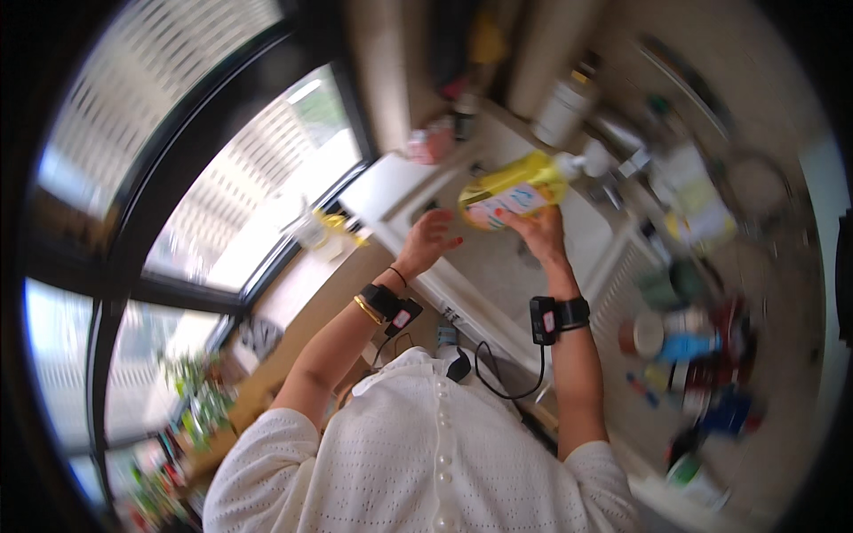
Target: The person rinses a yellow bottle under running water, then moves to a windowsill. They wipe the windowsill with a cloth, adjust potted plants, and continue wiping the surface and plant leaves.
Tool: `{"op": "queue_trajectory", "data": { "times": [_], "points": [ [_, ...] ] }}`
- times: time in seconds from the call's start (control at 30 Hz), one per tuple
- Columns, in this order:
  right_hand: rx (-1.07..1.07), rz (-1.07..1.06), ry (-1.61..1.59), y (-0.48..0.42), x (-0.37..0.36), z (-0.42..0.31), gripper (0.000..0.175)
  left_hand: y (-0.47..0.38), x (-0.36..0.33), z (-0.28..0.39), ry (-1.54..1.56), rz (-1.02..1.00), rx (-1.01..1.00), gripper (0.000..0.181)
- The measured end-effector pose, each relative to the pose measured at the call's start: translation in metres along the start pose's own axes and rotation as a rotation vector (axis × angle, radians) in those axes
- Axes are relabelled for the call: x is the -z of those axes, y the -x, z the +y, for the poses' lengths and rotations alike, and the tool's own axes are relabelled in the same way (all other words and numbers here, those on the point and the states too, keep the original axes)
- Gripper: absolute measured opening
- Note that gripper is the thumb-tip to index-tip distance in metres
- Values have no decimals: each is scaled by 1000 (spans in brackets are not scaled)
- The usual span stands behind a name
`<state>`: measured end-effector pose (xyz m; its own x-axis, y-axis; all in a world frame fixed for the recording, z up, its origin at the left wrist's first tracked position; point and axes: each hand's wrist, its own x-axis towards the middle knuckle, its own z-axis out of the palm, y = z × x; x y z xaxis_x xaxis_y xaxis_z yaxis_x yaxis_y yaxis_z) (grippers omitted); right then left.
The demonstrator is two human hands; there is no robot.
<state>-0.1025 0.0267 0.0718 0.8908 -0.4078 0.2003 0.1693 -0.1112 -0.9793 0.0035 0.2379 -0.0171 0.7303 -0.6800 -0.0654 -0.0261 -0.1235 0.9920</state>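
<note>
My right hand [541,233] grips a yellow pump bottle [513,188] with a white pump head [593,160]. The bottle lies tilted on its side in the air over a white sink [580,256], its base pointing left. A label with writing covers part of its front. Just left of the base, my left hand [426,241] is held up with fingers apart and nothing in it. A gap shows between that hand and the bottle. Both wrists carry black strapped devices, with a cable running from each.
A faucet [610,190] and a white bottle [565,110] stand behind the sink. Right of it, a ribbed drainboard [616,280] leads to a counter crowded with blurred bottles and a green cup [673,285]. A pink item [432,143] sits at the far corner. Windows [246,193] and potted plants [196,393] line the left.
</note>
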Motion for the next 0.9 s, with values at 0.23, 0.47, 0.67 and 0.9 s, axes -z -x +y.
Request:
{"op": "queue_trajectory", "data": {
  "times": [0.23,0.47,0.67,0.9],
  "points": [
    [155,-62,285,-93,-115,55,63,110,89,-14,162,358,65,23],
    [222,25,473,-145,-183,119,76,224,127,-28,204,715,179,21],
    [224,22,407,-141,-195,137,73,274,127,-42,187,820,304,21],
    [158,-14,544,-147,-191,142,73,289,132,-61,267,798,250,21]
  ]
}}
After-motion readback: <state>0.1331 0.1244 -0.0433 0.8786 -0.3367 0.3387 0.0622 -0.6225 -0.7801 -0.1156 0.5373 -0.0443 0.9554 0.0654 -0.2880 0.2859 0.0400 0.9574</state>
